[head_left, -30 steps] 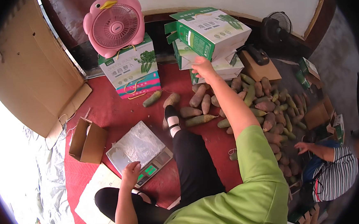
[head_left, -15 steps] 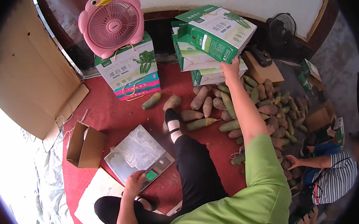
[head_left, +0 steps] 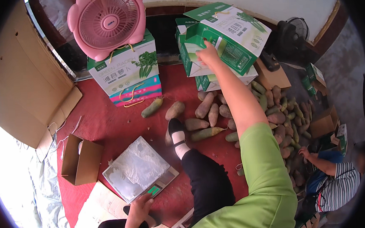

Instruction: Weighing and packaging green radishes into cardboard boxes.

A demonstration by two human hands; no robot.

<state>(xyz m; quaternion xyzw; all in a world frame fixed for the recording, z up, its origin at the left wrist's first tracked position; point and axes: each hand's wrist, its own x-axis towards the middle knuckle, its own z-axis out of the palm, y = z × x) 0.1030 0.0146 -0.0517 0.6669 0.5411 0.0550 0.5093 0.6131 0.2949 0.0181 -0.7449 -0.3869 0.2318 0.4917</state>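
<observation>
My right hand (head_left: 208, 55) reaches out to the open end of a green-and-white cardboard gift box (head_left: 244, 28), its index finger stretched out at the opening. That box lies tilted on top of other similar boxes (head_left: 204, 66). No object shows in the hand. My left hand (head_left: 140, 207) hovers low beside the display edge of a flat digital scale (head_left: 136, 169), fingers loosely apart and holding nothing visible. Clear plastic film covers the scale's plate. Long green radishes (head_left: 206, 133) and brownish, soil-covered roots (head_left: 175, 110) lie beyond my outstretched foot.
A pink fan (head_left: 109, 24) stands on stacked gift boxes (head_left: 125, 69) at the back left. An open brown carton (head_left: 81, 158) is left of the scale. A black fan (head_left: 290, 34) stands at the back right. Another person (head_left: 339, 179) sits at the right beside the root pile.
My right hand has shifted left and up from the box's lower corner to its open end. My left hand has moved slightly down from the scale. The other person's arm has risen.
</observation>
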